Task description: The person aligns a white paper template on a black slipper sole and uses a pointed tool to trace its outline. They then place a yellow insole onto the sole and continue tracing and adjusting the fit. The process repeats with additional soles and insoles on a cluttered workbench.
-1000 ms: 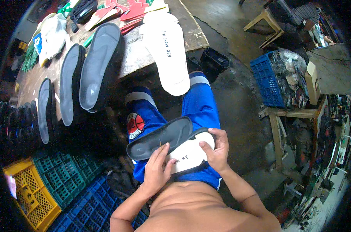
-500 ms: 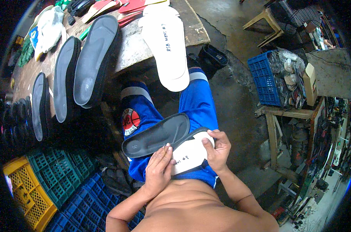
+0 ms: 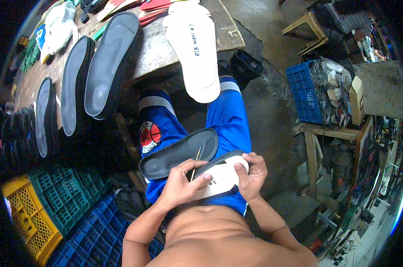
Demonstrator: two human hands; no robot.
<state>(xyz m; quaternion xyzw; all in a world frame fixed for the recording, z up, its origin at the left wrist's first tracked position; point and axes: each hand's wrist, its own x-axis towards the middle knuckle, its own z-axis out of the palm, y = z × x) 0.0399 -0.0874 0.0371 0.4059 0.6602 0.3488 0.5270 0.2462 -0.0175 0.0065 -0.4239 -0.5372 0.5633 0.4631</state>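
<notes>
My right hand point(image 3: 253, 175) pinches the toe or heel end of a white paper template point(image 3: 220, 176) together with a dark grey shoe sole point(image 3: 231, 156) beneath it. The template carries handwriting and lies over most of that sole. My left hand point(image 3: 180, 184) grips a thin yellowish stick point(image 3: 197, 158), perhaps a pen refill, which points up and away. Its thumb rests over the template's near left part. Across my lap, just beyond, lies another dark grey sole point(image 3: 177, 153), its footbed facing up.
A wooden table point(image 3: 159, 58) ahead bears white templates point(image 3: 197, 58), red sheets point(image 3: 154, 5) and large grey soles point(image 3: 112, 64) along its edge. Yellow point(image 3: 30, 218), green point(image 3: 68, 196) and blue crates point(image 3: 106, 233) stand at left. A filled blue crate point(image 3: 303, 91) sits on a wooden stand at right.
My left hand has turned and raised the thin stick so that it points away from the template. My right hand keeps its pinch on template and sole, shifted slightly.
</notes>
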